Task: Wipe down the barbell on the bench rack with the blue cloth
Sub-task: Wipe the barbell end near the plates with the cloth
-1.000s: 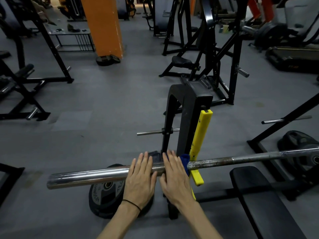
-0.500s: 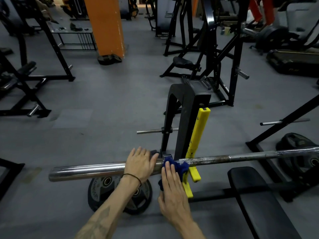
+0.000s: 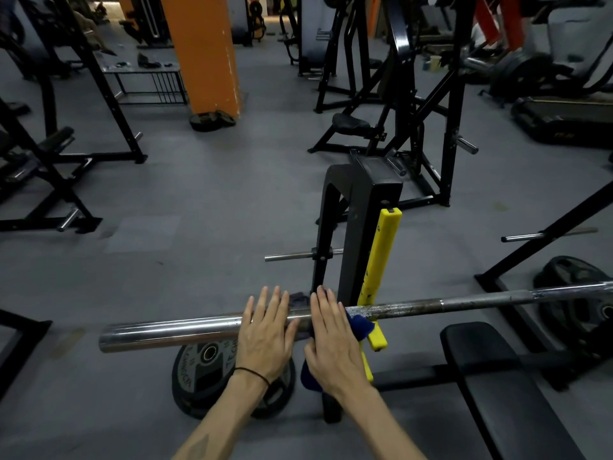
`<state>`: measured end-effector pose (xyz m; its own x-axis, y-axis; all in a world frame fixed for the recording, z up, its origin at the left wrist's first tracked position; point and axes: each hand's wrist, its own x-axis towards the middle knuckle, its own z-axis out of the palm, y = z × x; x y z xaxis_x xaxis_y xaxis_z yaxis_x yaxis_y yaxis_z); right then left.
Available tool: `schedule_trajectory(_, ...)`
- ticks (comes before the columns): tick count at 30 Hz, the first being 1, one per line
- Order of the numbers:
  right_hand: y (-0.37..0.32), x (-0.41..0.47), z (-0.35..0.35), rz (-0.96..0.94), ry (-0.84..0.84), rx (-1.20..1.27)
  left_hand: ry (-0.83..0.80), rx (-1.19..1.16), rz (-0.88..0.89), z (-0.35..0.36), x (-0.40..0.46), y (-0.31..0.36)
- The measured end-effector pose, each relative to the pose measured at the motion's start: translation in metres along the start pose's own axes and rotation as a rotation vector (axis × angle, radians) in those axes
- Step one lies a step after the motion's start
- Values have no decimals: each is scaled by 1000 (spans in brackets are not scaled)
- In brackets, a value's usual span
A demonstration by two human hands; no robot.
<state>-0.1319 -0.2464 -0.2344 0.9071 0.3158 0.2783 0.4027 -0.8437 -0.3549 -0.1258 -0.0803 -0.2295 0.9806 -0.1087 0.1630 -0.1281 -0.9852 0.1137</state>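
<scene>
- Your left hand (image 3: 265, 340) lies flat on the barbell (image 3: 185, 330), fingers straight, gripping nothing
- Your right hand (image 3: 333, 345) presses the blue cloth (image 3: 360, 325) flat onto the bar, just left of the yellow rack hook (image 3: 378, 280)

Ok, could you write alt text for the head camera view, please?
Two flat hands, left hand and right hand, press on a barbell resting on a bench rack; the right one covers a blue cloth. A weight plate lies below.
</scene>
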Motion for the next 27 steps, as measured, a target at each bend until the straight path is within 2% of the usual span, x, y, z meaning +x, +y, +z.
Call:
schedule_trajectory(6,-3,-23,5,-13,16,-93,-64,1,-62,-6,30,-3)
schedule_trajectory(10,-4,-35,7,14,34,-103,-166,-106,-102,-18,61,-9)
schedule_trajectory(15,-4,-41,9,30,39,-69,-35,-5,-9,-16,51,0)
schedule_trajectory(20,-2,-28,11,20,68,-22,66,-66,56,-3,-5,14)
schedule_trajectory(24,-1,-16,10,11,85,-33,56,-41,41,0,-2,4)
schedule_trajectory(27,-1,-10,9,15,96,-43,-30,-12,25,-1,16,1)
